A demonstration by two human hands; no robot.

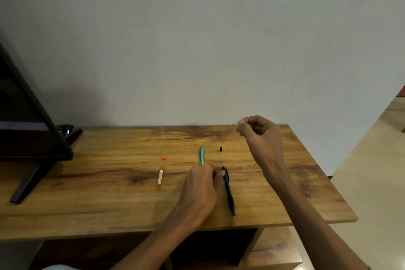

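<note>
Thin dark pencil lead (234, 124), pinched between thumb and forefinger of the right hand (262, 136) above the far right of the wooden table (109, 204), apart from the slim black mechanical pencil (229, 195) whose far end the left hand (198, 190) grips with curled fingers; a skewed insertion would probably snap it.

Dim, soft indoor light; monitor (26, 116) shadows the wall; edges curve; slight overall blur
</note>
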